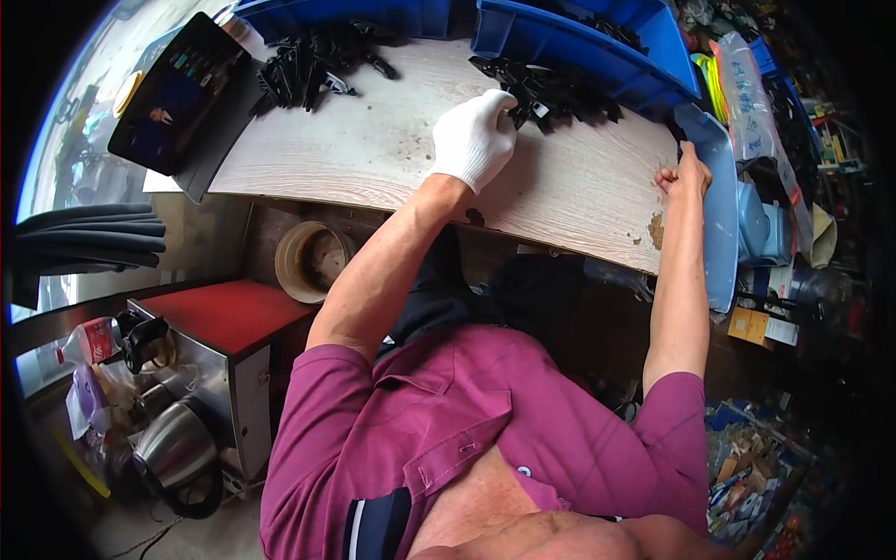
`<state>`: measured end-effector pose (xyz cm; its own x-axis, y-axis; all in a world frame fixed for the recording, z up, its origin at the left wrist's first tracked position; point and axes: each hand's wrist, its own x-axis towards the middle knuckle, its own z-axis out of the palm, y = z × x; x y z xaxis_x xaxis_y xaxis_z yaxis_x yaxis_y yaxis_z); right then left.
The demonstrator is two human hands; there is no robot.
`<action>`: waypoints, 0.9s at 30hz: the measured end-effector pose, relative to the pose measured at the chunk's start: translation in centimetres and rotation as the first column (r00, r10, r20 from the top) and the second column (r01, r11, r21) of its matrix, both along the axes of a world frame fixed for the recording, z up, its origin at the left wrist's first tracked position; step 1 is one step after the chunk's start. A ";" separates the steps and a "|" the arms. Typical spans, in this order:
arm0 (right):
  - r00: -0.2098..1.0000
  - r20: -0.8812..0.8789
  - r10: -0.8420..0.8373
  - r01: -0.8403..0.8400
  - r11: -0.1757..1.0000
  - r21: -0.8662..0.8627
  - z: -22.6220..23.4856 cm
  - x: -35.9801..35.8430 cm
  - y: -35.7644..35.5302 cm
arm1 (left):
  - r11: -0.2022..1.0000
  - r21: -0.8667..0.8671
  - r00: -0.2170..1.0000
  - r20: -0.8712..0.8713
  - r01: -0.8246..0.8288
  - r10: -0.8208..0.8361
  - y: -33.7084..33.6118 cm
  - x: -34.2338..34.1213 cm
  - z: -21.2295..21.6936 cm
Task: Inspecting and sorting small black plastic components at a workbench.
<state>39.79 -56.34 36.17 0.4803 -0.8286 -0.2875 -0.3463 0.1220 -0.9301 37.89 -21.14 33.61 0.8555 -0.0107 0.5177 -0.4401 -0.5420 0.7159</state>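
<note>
My left hand, in a white knit glove, is held over the table with its fingers curled closed. It is at the near-left edge of a pile of black plastic parts; whatever it grips is hidden behind the fingers. My bare right hand is at the table's right end, beside the light-blue plastic bin. Its fingers are bent inward, and something dark shows just beyond the fingertips, too small to name. A second heap of black plastic parts lies farther left on the table.
Blue bins line the back of the wood-grain table. A tablet leans at the left end. Below are a round bucket, a red-topped cabinet and a steel kettle. Crowded shelves flank the right.
</note>
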 end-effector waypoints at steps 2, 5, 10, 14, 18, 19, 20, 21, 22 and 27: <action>0.999 0.034 0.019 -0.020 0.999 0.034 -0.2 -0.6 0.3 | 0.999 -0.043 0.999 -0.052 0.010 -0.012 -0.1 0.1 0.0; 0.927 0.199 0.318 -0.346 0.929 0.129 1.5 -2.4 5.9 | 0.983 -0.179 0.996 -0.078 0.035 -0.049 0.4 0.1 -0.2; 0.648 0.300 0.700 -0.758 0.628 0.174 1.9 -5.8 15.1 | 0.888 -0.425 0.933 -0.216 0.175 -0.287 0.4 -1.4 1.4; 0.521 0.325 0.789 -0.836 0.549 0.007 0.4 -6.7 19.4 | 0.886 -0.378 0.924 -0.159 0.267 -0.347 -0.3 -2.4 0.7; 0.520 0.363 0.773 -0.812 0.579 -0.070 -1.3 -6.7 18.9 | 0.944 -0.101 0.950 0.046 0.313 -0.310 -0.7 -2.3 0.4; 0.546 0.365 0.754 -0.800 0.599 -0.039 -1.0 -7.0 19.1 | 0.939 -0.120 0.946 -0.008 0.322 -0.325 -0.6 -2.5 0.8; 0.543 0.364 0.757 -0.802 0.596 -0.042 -0.9 -7.1 19.1 | 0.934 -0.140 0.938 -0.062 0.329 -0.340 -0.5 -2.7 1.1; 0.558 0.347 0.753 -0.801 0.599 -0.012 -0.8 -7.3 19.2 | 0.941 -0.125 0.943 -0.066 0.316 -0.326 -0.5 -2.7 1.3; 0.573 0.330 0.750 -0.798 0.602 0.018 -0.7 -7.4 19.3 | 0.942 -0.127 0.945 -0.063 0.311 -0.321 -0.4 -2.9 1.4; 0.552 0.374 0.745 -0.801 0.598 -0.008 -1.6 -8.2 20.9 | 0.957 -0.128 0.963 -0.045 0.259 -0.266 0.2 -3.4 1.2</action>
<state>31.56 -35.39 34.59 0.9953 -0.0528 -0.0808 -0.0758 0.0899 -0.9931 34.52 -20.89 34.78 0.8608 -0.1804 0.4759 -0.5089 -0.3218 0.7984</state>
